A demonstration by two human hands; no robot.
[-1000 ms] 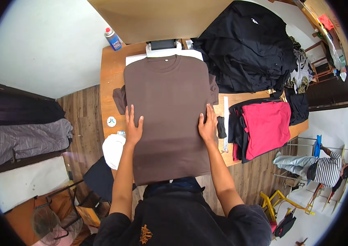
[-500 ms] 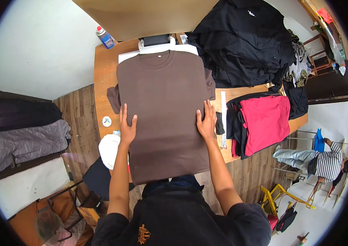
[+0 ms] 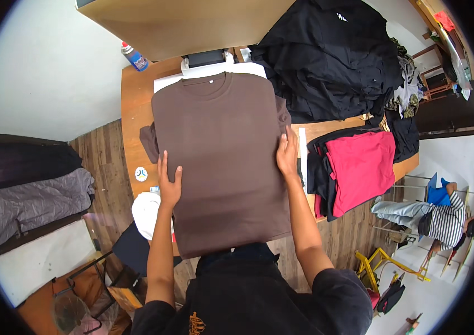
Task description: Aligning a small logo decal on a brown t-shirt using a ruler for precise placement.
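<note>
A brown T-shirt lies spread face up with its neckline at the far end. Its body looks stretched smooth over a flat board, of which a white edge shows past the collar; the sleeves hang at both sides. My left hand rests on the shirt's left edge, fingers stretched and thumb apart. Along the right edge, just below the right sleeve, my right hand touches the fabric with its fingers extended. Neither hand grips anything that I can see.
The wooden table holds a blue spray can, a round sticker, a white ruler-like strip, folded red and black garments and a large black pile. A big tan panel overhangs the far end. Another person stands far right.
My right hand has slid outward and farther up the shirt's right edge, its fingers now closer together. My left hand stays at the left edge. The whole view has shifted slightly.
</note>
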